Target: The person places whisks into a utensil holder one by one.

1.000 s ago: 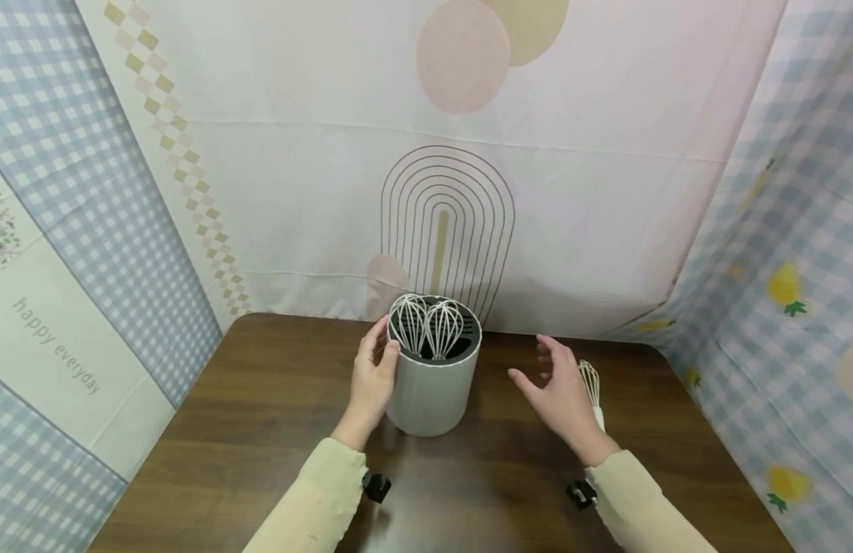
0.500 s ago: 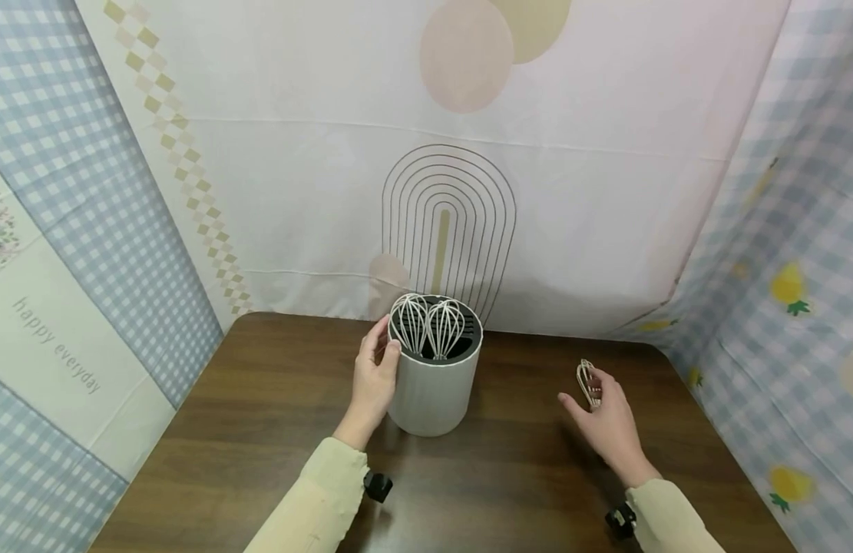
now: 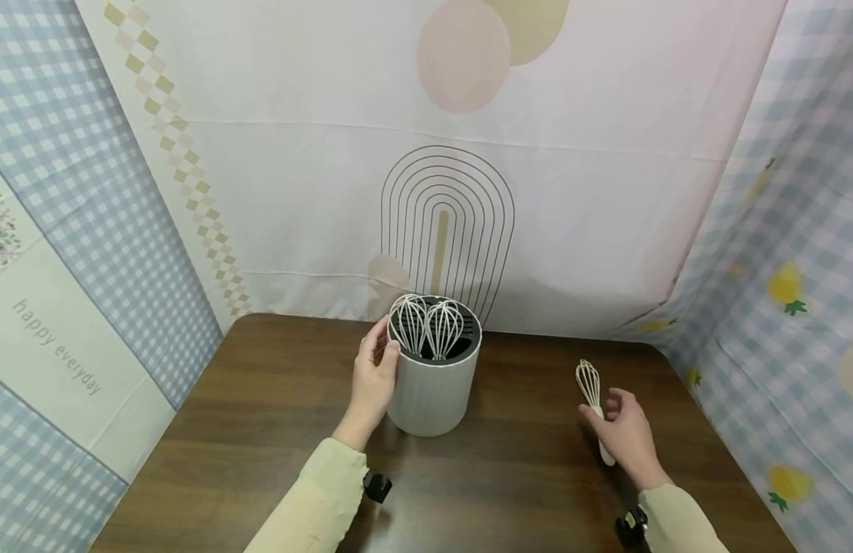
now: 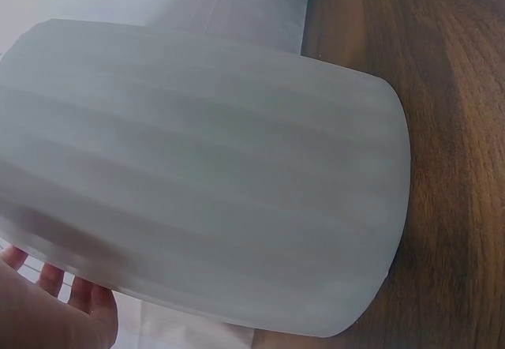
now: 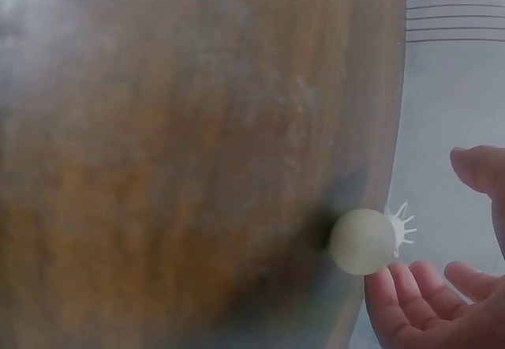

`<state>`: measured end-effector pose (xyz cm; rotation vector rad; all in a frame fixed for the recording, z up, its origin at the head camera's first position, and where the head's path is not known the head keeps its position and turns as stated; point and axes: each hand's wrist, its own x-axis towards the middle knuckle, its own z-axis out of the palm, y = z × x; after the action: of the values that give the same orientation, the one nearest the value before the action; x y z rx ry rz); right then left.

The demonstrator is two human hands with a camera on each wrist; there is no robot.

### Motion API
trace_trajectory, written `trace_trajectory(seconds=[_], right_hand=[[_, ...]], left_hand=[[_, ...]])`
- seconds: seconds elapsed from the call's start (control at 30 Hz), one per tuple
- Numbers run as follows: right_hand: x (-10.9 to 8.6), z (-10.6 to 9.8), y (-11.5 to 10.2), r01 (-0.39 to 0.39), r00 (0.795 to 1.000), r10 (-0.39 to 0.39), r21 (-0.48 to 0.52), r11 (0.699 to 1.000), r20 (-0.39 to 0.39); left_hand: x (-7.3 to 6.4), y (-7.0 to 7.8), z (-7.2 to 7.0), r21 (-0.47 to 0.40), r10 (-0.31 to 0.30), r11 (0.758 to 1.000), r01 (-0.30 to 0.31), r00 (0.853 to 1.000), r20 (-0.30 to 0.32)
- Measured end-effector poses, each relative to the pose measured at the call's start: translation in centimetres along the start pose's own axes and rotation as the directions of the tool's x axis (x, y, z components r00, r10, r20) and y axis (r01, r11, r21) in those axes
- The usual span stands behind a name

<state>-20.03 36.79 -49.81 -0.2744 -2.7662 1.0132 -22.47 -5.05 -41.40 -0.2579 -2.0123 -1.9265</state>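
A pale, round utensil holder (image 3: 429, 395) with a dark slotted insert stands upright on the table. Two wire whisks (image 3: 426, 326) stand in it, wire loops up. My left hand (image 3: 373, 380) holds the holder's left side near the rim, thumb at the front and fingers farther back; the left wrist view shows the holder's side (image 4: 205, 167) and the curved fingers (image 4: 54, 276). A third, smaller whisk (image 3: 588, 380) with a white handle lies at the right. My right hand (image 3: 629, 434) is beside its handle (image 5: 361, 242), thumb and fingers spread apart around it.
The brown wooden table (image 3: 274, 430) has rounded back corners. A white patterned cloth (image 3: 315, 200) hangs behind it. Blue checked cloths hang on the left and right (image 3: 799, 369). A small black camera (image 3: 378, 487) is worn on each wrist.
My right hand has moved right and toward the table's front, from between the holder and the small whisk to the whisk's handle. My left hand and the holder have stayed in place.
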Motion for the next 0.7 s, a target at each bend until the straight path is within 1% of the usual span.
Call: trace_trajectory(seconds=[0.2, 0.3, 0.5, 0.7], right_hand=[[-0.18, 0.12, 0.50, -0.079, 0.995, 0.078, 0.022, 0.997, 0.054], [-0.27, 0.08, 0.58, -0.106, 0.991, 0.104, 0.027, 0.994, 0.080], [-0.42, 0.12, 0.78, -0.120, 0.989, 0.118, 0.017, 0.993, 0.095], [-0.31, 0.21, 0.86, -0.116, 0.987, 0.115, 0.004, 0.993, 0.113]], left_hand=[[-0.04, 0.23, 0.04, 0.000, 0.004, 1.000, -0.004, 1.000, -0.004], [-0.07, 0.24, 0.04, -0.004, 0.007, 1.000, -0.007, 1.000, -0.003], [-0.03, 0.21, 0.09, -0.009, 0.014, 1.000, -0.014, 1.000, -0.001], [0.00, 0.22, 0.11, 0.002, 0.012, 1.000, -0.012, 1.000, -0.006]])
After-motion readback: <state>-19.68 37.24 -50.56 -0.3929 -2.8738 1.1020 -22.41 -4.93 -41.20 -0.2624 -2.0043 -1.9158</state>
